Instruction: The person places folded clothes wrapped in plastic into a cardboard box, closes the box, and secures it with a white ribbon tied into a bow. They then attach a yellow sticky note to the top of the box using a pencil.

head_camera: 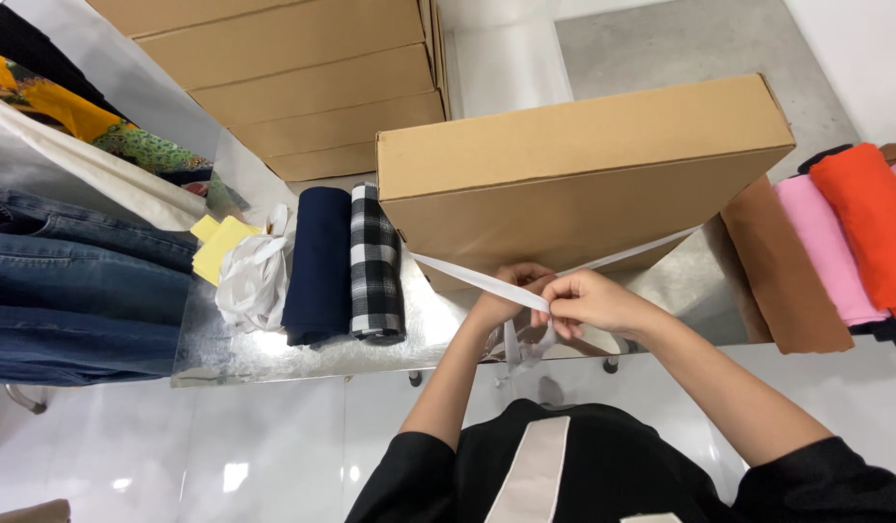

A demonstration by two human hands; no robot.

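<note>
A flat brown cardboard box (574,169) stands tilted on the shiny metal table (303,353), its near edge lifted toward me. A white ribbon (463,274) runs from both sides of the box to my hands. My left hand (511,291) and my right hand (588,302) meet just below the box's near face, both pinching the ribbon where its two ends cross. Loose ribbon tails hang under my hands.
Rolled navy (317,266) and black-and-white checked (375,261) cloths lie left of the box, beside a white crumpled bag (249,286) and yellow notes (220,244). Folded jeans (70,291) are at far left. Brown, pink and orange fabric rolls (835,242) lie right. Stacked cardboard boxes (303,77) stand behind.
</note>
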